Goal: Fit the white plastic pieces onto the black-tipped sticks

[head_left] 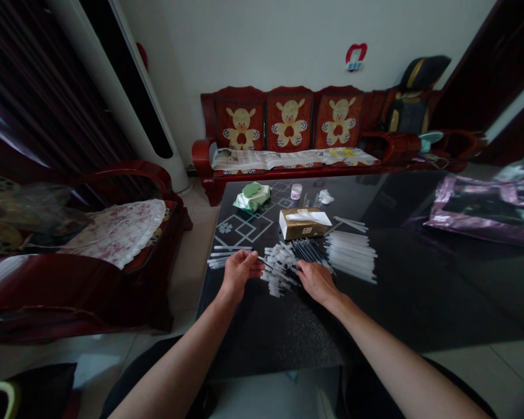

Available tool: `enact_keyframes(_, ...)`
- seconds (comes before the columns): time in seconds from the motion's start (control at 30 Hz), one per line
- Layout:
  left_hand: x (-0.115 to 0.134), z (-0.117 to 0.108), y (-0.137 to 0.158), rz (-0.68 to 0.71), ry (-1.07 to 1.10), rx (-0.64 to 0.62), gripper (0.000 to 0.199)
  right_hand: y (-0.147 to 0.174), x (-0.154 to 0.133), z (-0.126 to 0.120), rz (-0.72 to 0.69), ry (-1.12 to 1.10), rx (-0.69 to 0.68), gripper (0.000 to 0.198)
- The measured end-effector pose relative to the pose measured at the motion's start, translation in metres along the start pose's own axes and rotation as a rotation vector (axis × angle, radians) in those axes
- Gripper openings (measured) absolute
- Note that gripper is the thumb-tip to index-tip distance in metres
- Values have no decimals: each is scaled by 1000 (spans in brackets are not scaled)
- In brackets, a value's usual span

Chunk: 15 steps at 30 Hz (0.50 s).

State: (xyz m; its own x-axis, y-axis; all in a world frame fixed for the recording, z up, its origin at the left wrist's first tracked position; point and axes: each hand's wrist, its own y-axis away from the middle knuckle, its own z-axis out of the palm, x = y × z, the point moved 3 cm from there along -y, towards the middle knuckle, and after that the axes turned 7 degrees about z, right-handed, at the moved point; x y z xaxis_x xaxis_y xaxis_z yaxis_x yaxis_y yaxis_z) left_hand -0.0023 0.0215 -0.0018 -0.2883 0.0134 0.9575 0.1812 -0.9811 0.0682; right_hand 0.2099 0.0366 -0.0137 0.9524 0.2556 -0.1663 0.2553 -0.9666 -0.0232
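My left hand [241, 270] is closed in a pinch on a thin dark stick [264, 263], which looks like a pen refill and points toward the heap of small white pieces [280, 262]. On the other side of that heap, my right hand [318, 280] has its thumb and fingers pressed together; anything between them is too small to make out. A bundle of dark thin sticks [310, 251] lies just beyond my right hand. White tubes [351, 256] are laid in a row to its right. Several pale finished-looking sticks [227, 256] rest left of my left hand.
On the dark glossy table [283, 337], a tissue box [303, 226] stands behind the sticks. Farther back are a green wipes pack [252, 198], a small white tub [296, 191] and crumpled tissue [325, 196]. A pinkish bag [484, 209] lies at the right.
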Motion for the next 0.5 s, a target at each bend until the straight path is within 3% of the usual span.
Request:
enact_keyframes(0.17,1,-6,-4,35,37,50,32,-2,1,5,-15,-8,27,18)
enact_keyframes(0.3,-1,-6,-5,30,56,48,33,-5,4,5,16,-218,66,14)
enact_keyframes(0.37,-2,-6,-5,32,65,48,33,-6,6,4,76,-444,3,12)
enact_keyframes(0.5,-2,-5,-5,32,93,54,32,-6,11,5,198,-899,-264,18)
